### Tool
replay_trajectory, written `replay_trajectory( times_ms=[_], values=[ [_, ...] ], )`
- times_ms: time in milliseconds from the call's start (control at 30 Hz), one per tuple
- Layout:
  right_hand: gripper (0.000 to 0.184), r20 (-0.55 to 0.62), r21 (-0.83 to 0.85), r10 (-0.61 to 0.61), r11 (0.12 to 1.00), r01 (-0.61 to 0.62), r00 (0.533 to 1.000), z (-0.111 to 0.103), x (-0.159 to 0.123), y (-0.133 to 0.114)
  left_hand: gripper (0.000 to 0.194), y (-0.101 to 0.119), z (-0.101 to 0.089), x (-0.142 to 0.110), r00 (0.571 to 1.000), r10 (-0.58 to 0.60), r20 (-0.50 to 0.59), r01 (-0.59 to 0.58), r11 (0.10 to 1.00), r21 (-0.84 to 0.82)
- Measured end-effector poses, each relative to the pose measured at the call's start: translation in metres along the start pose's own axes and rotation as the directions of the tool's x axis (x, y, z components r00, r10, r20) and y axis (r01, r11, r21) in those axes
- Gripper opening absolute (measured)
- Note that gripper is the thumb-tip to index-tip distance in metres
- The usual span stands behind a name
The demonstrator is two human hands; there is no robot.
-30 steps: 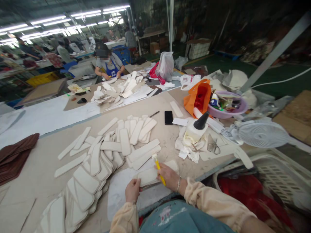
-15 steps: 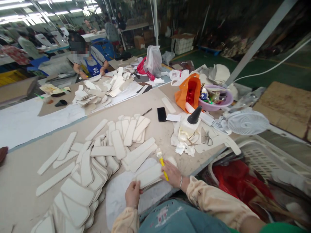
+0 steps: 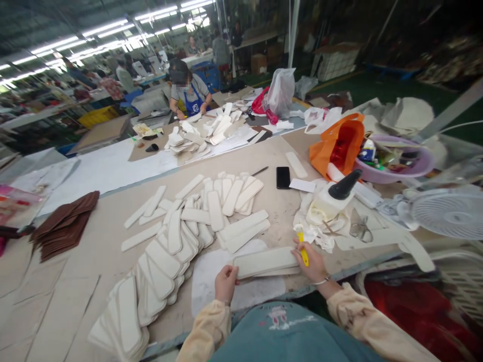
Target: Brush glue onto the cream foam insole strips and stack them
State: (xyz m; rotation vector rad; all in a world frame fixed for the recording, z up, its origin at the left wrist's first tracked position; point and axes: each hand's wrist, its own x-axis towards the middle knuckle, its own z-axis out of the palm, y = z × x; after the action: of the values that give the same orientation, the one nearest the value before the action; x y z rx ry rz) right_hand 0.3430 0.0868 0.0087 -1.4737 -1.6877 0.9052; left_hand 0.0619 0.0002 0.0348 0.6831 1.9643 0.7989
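My left hand point(image 3: 225, 282) pinches the left end of a flat, off-white strip point(image 3: 266, 261) with rounded corners. Beneath it shows the edge of at least one more strip, over white paper point(image 3: 206, 281). At the strip's right end, my right hand point(image 3: 312, 264) is closed around a yellow-handled brush point(image 3: 302, 246), its fingers also touching the strip. The brush head points away from me, close to crumpled white paper. A large fanned heap of similar off-white strips point(image 3: 160, 269) lies left of my hands, and two loose strips point(image 3: 245, 229) lie just beyond.
Beyond my right hand stands a white bottle point(image 3: 326, 201) with a black nozzle. Near it are a phone point(image 3: 283, 177), an orange bag point(image 3: 335, 146), a purple basin point(image 3: 400, 173) and a white fan point(image 3: 449, 211). Brown pieces point(image 3: 66, 223) are stacked left. A co-worker point(image 3: 188, 95) works across the table.
My view has swung left, bringing the brown stack into sight. The strip between my hands now shows more of its length, and my right hand with the brush sits at its far right end.
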Motion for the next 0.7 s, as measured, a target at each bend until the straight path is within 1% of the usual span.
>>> replay_trajectory(
  times_ms=[133,200,267,367,467,533,600,700],
  values=[
    [0.016,0.016,0.062,-0.042,0.997,0.041,0.999,-0.012,0.004,-0.015,0.031,0.010,-0.005,-0.009,0.999,0.032,0.004,-0.032,0.993,-0.110],
    [0.016,0.054,0.089,-0.073,0.994,0.068,0.996,-0.017,0.006,-0.022,0.032,0.015,-0.005,-0.014,0.999,0.043,0.014,-0.040,0.984,-0.174],
    [0.017,0.102,0.130,-0.094,0.988,0.080,0.990,-0.021,0.007,-0.028,0.032,0.022,-0.004,-0.021,0.998,0.056,0.035,-0.043,0.956,-0.291],
    [0.020,0.172,0.187,-0.113,0.979,0.080,0.979,-0.023,0.002,-0.034,0.028,0.036,-0.004,-0.031,0.991,0.117,0.057,-0.071,0.855,-0.513],
    [0.021,0.234,0.194,-0.151,0.975,0.106,0.960,-0.025,-0.007,-0.037,0.027,0.053,-0.008,-0.041,0.983,0.184,-0.006,-0.142,0.741,-0.656],
    [0.019,0.244,0.197,-0.183,0.971,0.137,0.952,-0.027,-0.012,-0.040,0.028,0.066,-0.013,-0.048,0.975,0.219,-0.047,-0.187,0.678,-0.711],
    [0.020,0.225,0.218,-0.213,0.962,0.164,0.951,-0.030,-0.014,-0.046,0.028,0.078,-0.018,-0.056,0.963,0.263,-0.067,-0.224,0.628,-0.745],
    [0.023,0.203,0.281,-0.253,0.940,0.191,0.946,-0.032,-0.010,-0.067,0.027,0.096,-0.021,-0.067,0.943,0.323,-0.078,-0.260,0.570,-0.779]
  ],
)
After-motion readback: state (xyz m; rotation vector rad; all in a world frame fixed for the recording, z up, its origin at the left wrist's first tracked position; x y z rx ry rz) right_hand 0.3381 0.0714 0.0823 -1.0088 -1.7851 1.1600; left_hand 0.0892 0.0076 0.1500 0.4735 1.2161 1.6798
